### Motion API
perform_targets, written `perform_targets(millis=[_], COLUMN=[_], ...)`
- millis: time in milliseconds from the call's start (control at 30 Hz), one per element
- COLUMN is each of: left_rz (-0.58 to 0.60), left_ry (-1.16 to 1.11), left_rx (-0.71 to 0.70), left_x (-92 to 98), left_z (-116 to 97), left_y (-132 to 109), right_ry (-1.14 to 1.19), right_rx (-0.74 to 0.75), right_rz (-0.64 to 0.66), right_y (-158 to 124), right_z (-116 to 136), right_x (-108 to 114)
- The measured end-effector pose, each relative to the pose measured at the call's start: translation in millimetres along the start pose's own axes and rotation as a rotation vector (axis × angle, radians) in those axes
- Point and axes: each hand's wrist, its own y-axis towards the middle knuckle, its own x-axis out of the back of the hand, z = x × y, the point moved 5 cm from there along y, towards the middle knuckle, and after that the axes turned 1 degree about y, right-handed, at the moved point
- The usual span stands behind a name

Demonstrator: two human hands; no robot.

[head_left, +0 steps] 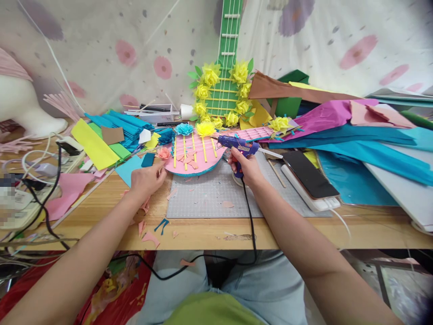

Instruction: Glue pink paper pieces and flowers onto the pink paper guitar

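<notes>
Right hand wrapped tight around the blue glue gun, its tip over the pink paper guitar just in front of both hands, left hand resting on the desk beside the guitar, fingers curled, cannot tell if it holds anything, phone just right of the right hand

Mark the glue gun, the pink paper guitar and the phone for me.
glue gun (238, 144), head view, on its blue barrel.
pink paper guitar (210, 161), head view, on the pink face of its body, beside the yellow strips.
phone (306, 174), head view, on the middle of its dark screen.
</notes>
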Motion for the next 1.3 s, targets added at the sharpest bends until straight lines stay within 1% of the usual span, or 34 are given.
perform_targets(millis=[133,267,367,433,567,700,767,833,967,1033,1200,1300], left_rz=[-0.024,-0.042,-0.066,-0.071,-0.034,0.023,0.030,-0.005,-0.158,-0.230,-0.333,-0.392], left_ry=[0.051,0.038,0.009,-0.004,-0.002,0.017,0.004,-0.036,-0.192,-0.275,-0.435,-0.471], left_rx=[0.030,0.066,0.076,0.055,-0.002,-0.002,-0.003,0.017,0.117,0.129,0.037,-0.040], left_x=[0.6,1.0,0.5,-1.2,-3.7,-0.1,2.9,6.7,13.7,15.1,12.0,12.6], left_z=[5,6,4,0,-12,-20,-23,-23,-24,-29,-51,-60], left_y=[1,-2,-6,-7,-2,4,6,6,5,4,4,4], right_ry=[-0.022,-0.004,0.010,0.008,-0.009,-0.015,-0.008,-0.012,-0.023,-0.023,-0.089,-0.134], right_rx=[-0.001,-0.004,-0.006,-0.006,0.002,-0.001,-0.001,-0.003,-0.006,-0.003,0.008,0.009], right_rz=[-0.007,-0.011,-0.004,0.000,0.000,-0.003,-0.003,-0.001,-0.012,-0.012,-0.031,-0.050], right_y=[0,-1,-1,-1,-1,-1,-1,-2,-2,-2,0,1], right_z=[0,1,3,2,1,2,3,4,4,3,-2,-6], right_x=[0,-1,-2,-2,-1,-1,-1,-2,-2,-2,0,3])
